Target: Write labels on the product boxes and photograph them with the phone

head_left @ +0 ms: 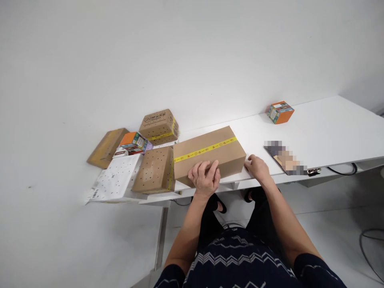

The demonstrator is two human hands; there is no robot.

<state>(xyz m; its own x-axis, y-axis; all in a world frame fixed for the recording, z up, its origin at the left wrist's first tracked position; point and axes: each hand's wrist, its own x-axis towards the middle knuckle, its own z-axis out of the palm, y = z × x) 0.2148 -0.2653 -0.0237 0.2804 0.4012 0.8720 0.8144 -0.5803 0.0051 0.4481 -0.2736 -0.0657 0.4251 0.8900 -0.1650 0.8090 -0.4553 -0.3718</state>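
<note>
A closed brown cardboard box (210,154), with yellow printed tape along its top, lies slightly turned near the front edge of the white table (318,128). My left hand (205,178) is against its near side, fingers bent over the upper front edge. Beside the box's right end is my right hand (257,167), low at the table edge with curled fingers. Whether it touches the box, or has anything in its fingers, I cannot make out.
To the left are a dotted carton (154,170), another taped carton (159,126), a white parcel (115,180), a brown parcel (107,148) and a small orange box (132,141). Rightward are another orange box (281,112) and a clipboard (285,158) with a blurred surface. A wall stands behind.
</note>
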